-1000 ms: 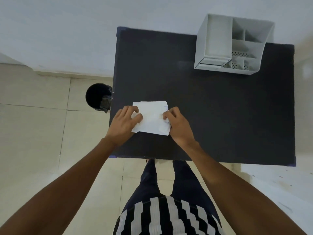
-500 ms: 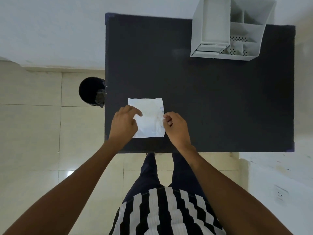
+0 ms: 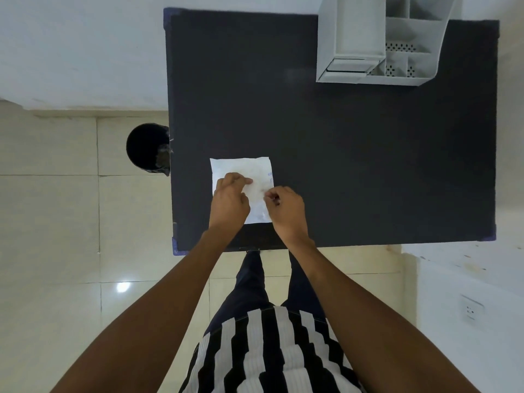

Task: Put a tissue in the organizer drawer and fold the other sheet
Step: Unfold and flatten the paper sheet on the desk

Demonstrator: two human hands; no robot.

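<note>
A white tissue point(image 3: 243, 168) lies flat on the black table point(image 3: 340, 151), near its front left corner. My left hand point(image 3: 229, 201) rests on the tissue's left half, fingers curled and pressing down. My right hand point(image 3: 286, 209) is at the tissue's right edge, its fingertips pinching that edge. The grey organizer point(image 3: 377, 41) stands at the table's far right, its small drawer point(image 3: 348, 68) at the lower left of its front. The drawer's inside is hidden.
A black round bin point(image 3: 147, 148) stands on the tiled floor against the table's left edge. A white wall runs behind the table. My legs and striped shirt are below the table's front edge.
My left hand has slid further onto the tissue. My right hand has moved in to pinch the right edge. The tissue lies flatter and squarer than a second ago.
</note>
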